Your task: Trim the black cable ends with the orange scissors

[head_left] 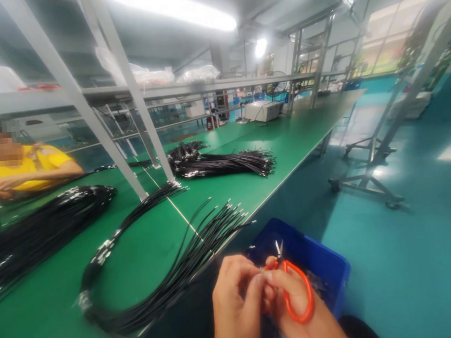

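Your right hand [291, 283] is wrapped around the orange-handled scissors [308, 289], handle loop against the thumb side. Your left hand [234, 292] is curled, thumb and fingertips pinched in against the right fingertips. Can't make out what's between them, too small and blurred.

Progress: looks like you're mid-step on fine fingertip work. Blades are parted in a narrow V, nothing visible between them. The near cable bundle [92, 281] is already gathered and banded in two places, lying in a wide U on the green surface [140, 278]. Its near-side ends fan out loose, many with pale tips. Can't tell which ends are finished, so no count of what's left. A second cable bundle [225, 164] and a big cable coil [40, 228] lie farther along the surface, away from your hands.

Orientation: scissors sit off the surface edge, above the blue bin [316, 250]. Long axis runs from the handle near your right wrist up and slightly left; tips point up and away from you. The near bundle's U opens to the right, fanned ends pointing right and away, close to the surface edge.
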Demonstrator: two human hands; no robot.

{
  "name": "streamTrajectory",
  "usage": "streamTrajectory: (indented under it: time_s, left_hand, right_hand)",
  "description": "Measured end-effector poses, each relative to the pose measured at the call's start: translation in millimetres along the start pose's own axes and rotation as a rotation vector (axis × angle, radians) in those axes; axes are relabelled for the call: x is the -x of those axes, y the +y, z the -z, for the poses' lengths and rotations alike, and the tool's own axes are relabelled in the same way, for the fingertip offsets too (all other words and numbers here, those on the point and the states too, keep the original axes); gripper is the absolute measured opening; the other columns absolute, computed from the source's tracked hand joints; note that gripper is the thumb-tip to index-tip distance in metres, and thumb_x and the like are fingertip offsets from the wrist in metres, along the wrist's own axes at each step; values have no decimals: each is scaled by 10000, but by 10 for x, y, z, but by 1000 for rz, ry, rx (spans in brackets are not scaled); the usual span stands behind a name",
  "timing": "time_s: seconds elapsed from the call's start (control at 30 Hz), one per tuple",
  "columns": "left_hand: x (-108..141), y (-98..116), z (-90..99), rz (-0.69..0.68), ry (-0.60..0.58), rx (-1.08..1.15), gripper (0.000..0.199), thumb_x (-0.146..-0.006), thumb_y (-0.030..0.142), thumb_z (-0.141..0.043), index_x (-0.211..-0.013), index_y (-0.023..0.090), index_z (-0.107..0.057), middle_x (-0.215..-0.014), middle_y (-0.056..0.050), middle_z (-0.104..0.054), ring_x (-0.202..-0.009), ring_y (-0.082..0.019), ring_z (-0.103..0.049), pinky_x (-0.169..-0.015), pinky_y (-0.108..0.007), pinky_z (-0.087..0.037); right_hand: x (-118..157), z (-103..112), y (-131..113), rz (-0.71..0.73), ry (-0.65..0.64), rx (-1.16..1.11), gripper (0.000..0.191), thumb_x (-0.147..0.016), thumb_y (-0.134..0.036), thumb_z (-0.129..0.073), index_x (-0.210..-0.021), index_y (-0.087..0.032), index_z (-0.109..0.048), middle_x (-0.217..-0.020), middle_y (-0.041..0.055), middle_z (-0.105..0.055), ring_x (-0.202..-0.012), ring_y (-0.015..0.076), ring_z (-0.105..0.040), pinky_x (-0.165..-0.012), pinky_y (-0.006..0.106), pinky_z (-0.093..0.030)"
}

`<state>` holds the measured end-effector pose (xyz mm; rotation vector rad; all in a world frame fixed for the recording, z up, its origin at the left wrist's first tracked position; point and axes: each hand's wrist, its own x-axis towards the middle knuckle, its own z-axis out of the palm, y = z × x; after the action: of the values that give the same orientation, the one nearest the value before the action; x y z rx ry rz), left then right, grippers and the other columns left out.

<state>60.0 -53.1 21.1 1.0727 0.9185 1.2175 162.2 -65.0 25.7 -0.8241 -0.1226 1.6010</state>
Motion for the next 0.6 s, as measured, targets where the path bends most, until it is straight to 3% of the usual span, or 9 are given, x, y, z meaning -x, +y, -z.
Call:
streamTrajectory:
  time_s: [0.17,0.27,0.47,0.6]
  left_hand:
    - [-27,52,-22,271,-96,335,193,-739,305,-689,-691,162,-567,-538,22,-551,-486,-110,-506,-492,-223,-405]
    - [-40,64,-15,248,-44,273,191,-712,273,-729,-752,155,-585,-561,13,-598,-494,-110,-525,-489,-216,-404]
    - [-54,55,25,268,-58,336,158,-730,264,-697,-748,149,-590,-563,24,-581,-517,-105,-527,-517,-224,-437]
    - [-51,19,20,180,-50,236,207,-721,283,-733,-797,156,-589,-563,31,-587,-489,-101,-526,-482,-209,-411]
  right_hand:
    - [9,-4,8,12,-8,22,197,-525,-194,-782,-687,-175,-669,-461,-23,-585,-445,123,-503,-476,237,-428]
    - [13,20,25,20,-5,1,205,-524,-198,-792,-684,-174,-666,-474,-18,-595,-460,126,-515,-481,236,-432]
    - [25,12,33,46,-29,-38,163,-560,-174,-775,-688,-183,-675,-470,-19,-596,-461,123,-519,-482,226,-432]
    - [21,-17,33,23,-49,-51,172,-547,-183,-791,-678,-178,-679,-493,-12,-604,-479,122,-509,-496,230,-436]
